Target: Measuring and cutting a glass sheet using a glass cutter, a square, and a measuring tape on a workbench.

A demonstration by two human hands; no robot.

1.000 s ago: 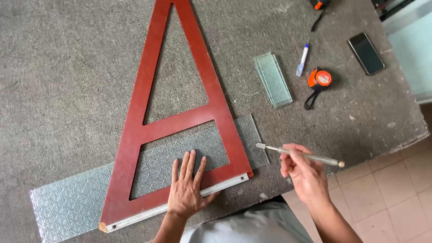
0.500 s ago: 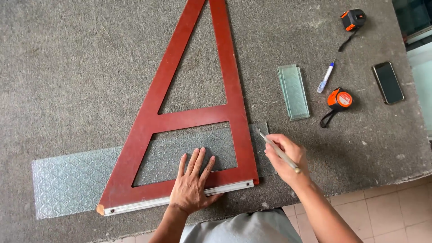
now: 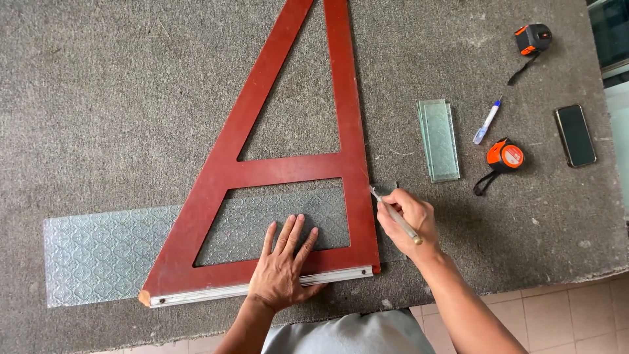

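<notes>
**Cutter at the edge of the red square**

Nearest us, our left hand [image 3: 283, 265] lies flat with its grip released, fingers spread, palm on the lower bar of the large red wooden triangular square [image 3: 278, 172] and fingertips on the long patterned clear glass sheet [image 3: 98, 252] showing through its opening. An aluminium strip [image 3: 216, 295] runs along the square's bottom edge. The glass sheet lies crosswise under the square on the grey carpeted table [image 3: 131, 98], its left part reaching well beyond the frame.

Just to the right, our right hand [image 3: 407, 219] is clenched around a slim metal glass cutter [image 3: 393, 213]. Its tip sits against the outer right edge of the square, on the glass sheet near its far edge.

Farther out on the table lie a small stack of narrow clear glass strips [image 3: 438, 139], an orange and black tape measure [image 3: 503, 156], a blue and white marker pen [image 3: 487, 122] and a dark smartphone [image 3: 574, 135]. At the far right sits another orange and black tape measure [image 3: 532, 38].
</notes>
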